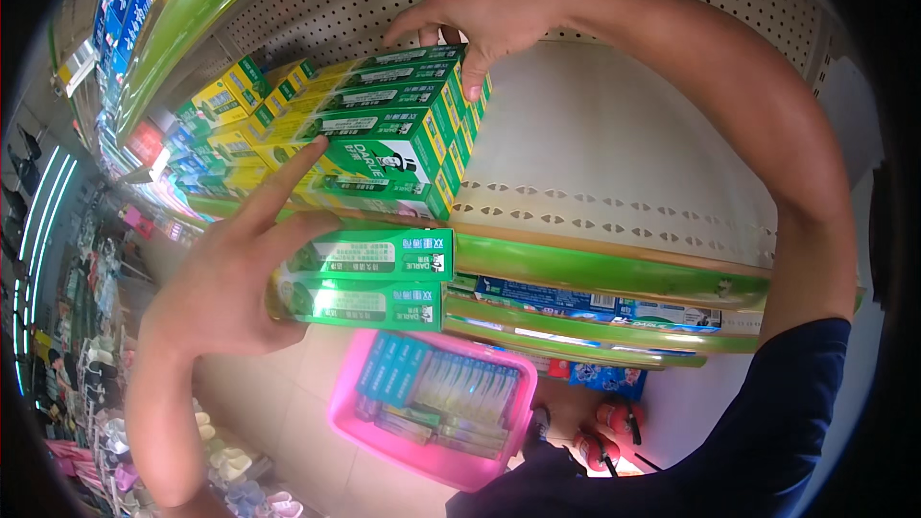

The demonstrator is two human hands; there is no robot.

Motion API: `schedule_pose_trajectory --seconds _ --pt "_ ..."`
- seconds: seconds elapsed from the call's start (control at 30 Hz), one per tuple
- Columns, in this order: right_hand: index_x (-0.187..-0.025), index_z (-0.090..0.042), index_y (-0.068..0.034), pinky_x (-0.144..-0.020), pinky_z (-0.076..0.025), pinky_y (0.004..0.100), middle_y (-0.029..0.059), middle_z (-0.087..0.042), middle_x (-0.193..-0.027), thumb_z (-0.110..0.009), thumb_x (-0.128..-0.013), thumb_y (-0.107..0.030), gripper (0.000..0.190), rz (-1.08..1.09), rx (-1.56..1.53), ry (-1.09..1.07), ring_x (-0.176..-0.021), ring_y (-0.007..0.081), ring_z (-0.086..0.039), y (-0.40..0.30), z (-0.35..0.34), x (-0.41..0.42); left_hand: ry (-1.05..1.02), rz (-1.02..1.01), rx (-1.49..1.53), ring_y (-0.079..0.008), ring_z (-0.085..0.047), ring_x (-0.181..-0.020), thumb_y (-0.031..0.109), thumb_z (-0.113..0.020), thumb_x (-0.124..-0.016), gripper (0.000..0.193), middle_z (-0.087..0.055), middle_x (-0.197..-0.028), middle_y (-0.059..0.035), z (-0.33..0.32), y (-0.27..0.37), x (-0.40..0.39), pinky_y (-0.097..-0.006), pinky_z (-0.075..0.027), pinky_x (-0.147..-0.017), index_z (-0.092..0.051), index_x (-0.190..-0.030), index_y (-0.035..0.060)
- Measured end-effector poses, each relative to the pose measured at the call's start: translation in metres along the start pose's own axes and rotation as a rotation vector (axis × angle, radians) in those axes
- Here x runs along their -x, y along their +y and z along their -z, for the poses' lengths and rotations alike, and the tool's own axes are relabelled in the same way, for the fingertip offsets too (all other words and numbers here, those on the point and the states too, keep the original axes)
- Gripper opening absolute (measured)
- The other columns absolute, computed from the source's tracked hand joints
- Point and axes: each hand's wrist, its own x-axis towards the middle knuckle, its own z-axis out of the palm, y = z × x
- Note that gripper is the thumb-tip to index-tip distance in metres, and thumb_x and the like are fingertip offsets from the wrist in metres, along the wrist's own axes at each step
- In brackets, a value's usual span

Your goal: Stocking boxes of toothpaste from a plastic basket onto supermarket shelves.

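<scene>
In my left hand (230, 280) are two green-and-yellow Darlie toothpaste boxes (367, 255), one beside the other, just out from the shelf edge. Its index finger stretches up to the larger stack of Darlie toothpaste boxes (374, 122) on the shelf. My right hand (482, 21) reaches around the far right corner of that stack. Its thumb rests against the box ends while the other fingers, spread apart, are behind the top row and partly hidden. The stacked boxes lie in several rows and layers, their ends facing right.
The metal shelf (611, 129) has a green price rail (611, 270) and a perforated back panel (324, 7). Lower shelves hold blue toothpaste boxes (547, 295). On the floor stand a pink bin (345, 403) of boxed goods and red fire extinguishers (597, 450). Shoes (234, 460) are at lower left.
</scene>
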Motion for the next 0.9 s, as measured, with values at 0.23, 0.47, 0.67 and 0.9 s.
schedule_pose_trajectory --seconds 0.23,0.47,0.67,0.9 --pt "-0.142 -0.050 -0.006 -0.087 -0.051 0.0377 0.0148 -0.068 -0.115 -0.092 -0.061 -0.020 0.093 -0.011 -0.006 0.041 -0.101 0.0290 -0.065 -0.001 -0.002 0.003 -0.010 0.016 0.009 -0.0413 -0.044 -0.140 0.010 -0.081 -0.050 0.068 -0.029 -0.163 -0.0178 0.002 0.004 0.001 -0.0445 -0.047 -0.106 -0.063 -0.116 0.0057" --pt "-0.143 -0.050 -0.002 -0.080 -0.053 0.0380 0.0128 -0.071 -0.108 -0.088 -0.060 -0.004 0.091 -0.019 0.003 0.044 -0.091 0.0249 -0.068 -0.001 -0.006 0.006 -0.018 0.027 0.046 -0.0416 -0.041 -0.143 0.009 -0.082 -0.051 0.069 -0.029 -0.163 -0.0185 -0.001 0.004 0.000 -0.0444 -0.044 -0.110 -0.063 -0.117 0.0058" --pt "-0.142 -0.054 -0.006 -0.082 -0.053 0.0371 0.0120 -0.071 -0.113 -0.087 -0.064 -0.004 0.085 0.079 0.022 0.082 -0.090 0.0239 -0.066 0.002 -0.010 0.004 0.005 0.021 0.039 -0.0397 -0.048 -0.137 0.005 -0.076 -0.052 0.073 -0.027 -0.165 -0.0124 -0.001 0.004 0.003 -0.0439 -0.049 -0.105 -0.062 -0.124 0.0115" --pt "-0.137 -0.058 -0.001 -0.096 -0.051 0.0351 0.0165 -0.070 -0.122 -0.087 -0.069 -0.014 0.075 0.096 -0.043 0.073 -0.109 0.0257 -0.067 0.005 -0.008 0.011 -0.023 0.031 0.088 -0.0432 -0.034 -0.146 0.007 -0.080 -0.054 0.067 -0.027 -0.162 -0.0242 -0.001 0.002 0.001 -0.0456 -0.036 -0.116 -0.061 -0.118 0.0043"
